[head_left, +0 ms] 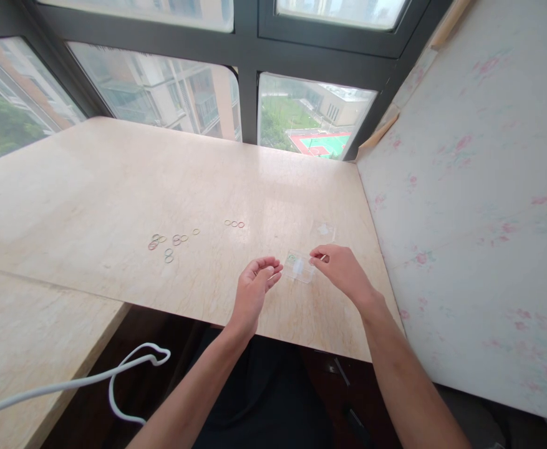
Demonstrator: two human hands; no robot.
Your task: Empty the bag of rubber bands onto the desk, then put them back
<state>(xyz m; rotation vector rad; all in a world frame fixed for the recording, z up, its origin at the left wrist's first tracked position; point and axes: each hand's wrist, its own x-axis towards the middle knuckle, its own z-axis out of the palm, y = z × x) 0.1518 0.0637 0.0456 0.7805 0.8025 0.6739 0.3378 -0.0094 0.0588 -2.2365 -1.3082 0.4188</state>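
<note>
A small clear plastic box (pixel 300 267) is on the stone-like counter in front of me, with some small green rings (pixel 292 257) at its left end. My right hand (pixel 341 268) pinches at the box's upper right corner, thumb against forefinger. Just off the box's left edge is my left hand (pixel 258 282), its fingers curved and apart with nothing visible in them. Behind the box lies another clear plastic piece (pixel 323 232), perhaps a lid. Left of my hands, several thin coloured rings (pixel 176 239) lie in loose clusters, and a short row of three rings (pixel 234 224) sits nearer the middle.
The pale counter (pixel 114 181) runs back to dark-framed windows (pixel 249 106). A flower-patterned wall panel (pixel 469 206) bounds the right side. At lower left, a white cable (pixel 81 381) hangs in front of the gap between the counter and a second surface (pixel 15 337).
</note>
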